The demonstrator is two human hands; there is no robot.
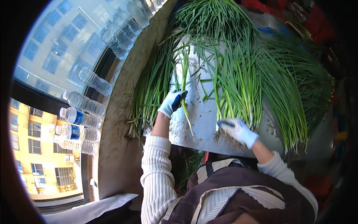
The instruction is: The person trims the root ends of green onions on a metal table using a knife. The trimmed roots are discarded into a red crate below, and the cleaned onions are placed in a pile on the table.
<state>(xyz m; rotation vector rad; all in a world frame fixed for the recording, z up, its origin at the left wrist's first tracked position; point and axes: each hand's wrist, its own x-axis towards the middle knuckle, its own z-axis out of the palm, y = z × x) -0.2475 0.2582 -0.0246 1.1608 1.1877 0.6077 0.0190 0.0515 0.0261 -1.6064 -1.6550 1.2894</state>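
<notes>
My left hand (174,103), in a white glove with a dark blue palm, is closed round a green onion (188,116), its pale root end pointing towards me over the metal tabletop (201,123). My right hand (236,130), gloved alike, is at the root ends of a bunch of green onions (237,86); whether its fingers grip any is unclear. To the left lies another pile of green onions (152,92). Cut or loose green pieces (205,93) are scattered between the two piles.
More green onions lie at the right (288,106) and at the far end (218,19). Along the left runs a wall ledge (123,92) with several clear plastic bottles (86,103) by the window. The table's near edge is close to my apron (223,179).
</notes>
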